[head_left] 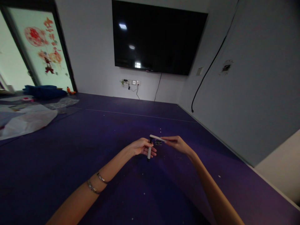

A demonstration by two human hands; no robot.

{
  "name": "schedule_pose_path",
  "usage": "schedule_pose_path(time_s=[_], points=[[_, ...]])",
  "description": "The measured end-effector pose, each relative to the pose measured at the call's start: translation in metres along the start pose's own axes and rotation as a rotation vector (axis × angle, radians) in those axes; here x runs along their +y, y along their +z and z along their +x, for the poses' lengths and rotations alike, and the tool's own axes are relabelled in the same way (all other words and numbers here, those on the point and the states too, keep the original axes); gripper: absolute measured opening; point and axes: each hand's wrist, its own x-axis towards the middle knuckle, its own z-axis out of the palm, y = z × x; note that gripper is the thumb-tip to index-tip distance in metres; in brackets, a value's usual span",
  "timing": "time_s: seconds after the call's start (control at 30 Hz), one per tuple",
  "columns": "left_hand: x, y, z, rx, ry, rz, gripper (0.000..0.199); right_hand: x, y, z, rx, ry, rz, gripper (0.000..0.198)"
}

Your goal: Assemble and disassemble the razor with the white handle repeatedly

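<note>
Below the television (159, 39), over the purple surface (93, 131) and on the person's side of it, a pale jointed device (149, 152) sits between two hands. The left hand (142, 147) closes thumb and upper fingers round its upright bar, lower fingers loosely spread; the right hand (177, 144), nearly closed, pinches the end of the bar's sloping arm. A small dark block (158, 142) shows just under that arm; whether it is attached, I cannot tell. The device looks light, stiff and rather smooth, probably weakest at its joint, so the bar seems the safest hold.
</note>
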Motion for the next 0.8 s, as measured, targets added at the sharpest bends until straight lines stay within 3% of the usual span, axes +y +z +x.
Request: schedule_pose_path(time_s=[0.23, 0.37, 0.57, 0.8], points=[[-0.002, -0.005, 0.002, 0.018, 0.0, -0.015, 0.016, 0.003, -0.002, 0.0, 0.089, -0.013, -0.053, 0.034], [-0.003, -0.007, 0.003, -0.014, 0.016, -0.025, 0.019, 0.007, -0.002, 0.0, 0.02, -0.018, 0.007, 0.038], [-0.005, -0.009, 0.006, -0.01, 0.005, -0.046, 0.02, 0.008, -0.003, 0.0, 0.08, 0.018, -0.013, 0.038], [-0.002, -0.003, 0.002, -0.021, 0.003, -0.038, 0.017, 0.011, -0.003, -0.001, 0.051, 0.028, 0.019, 0.042]])
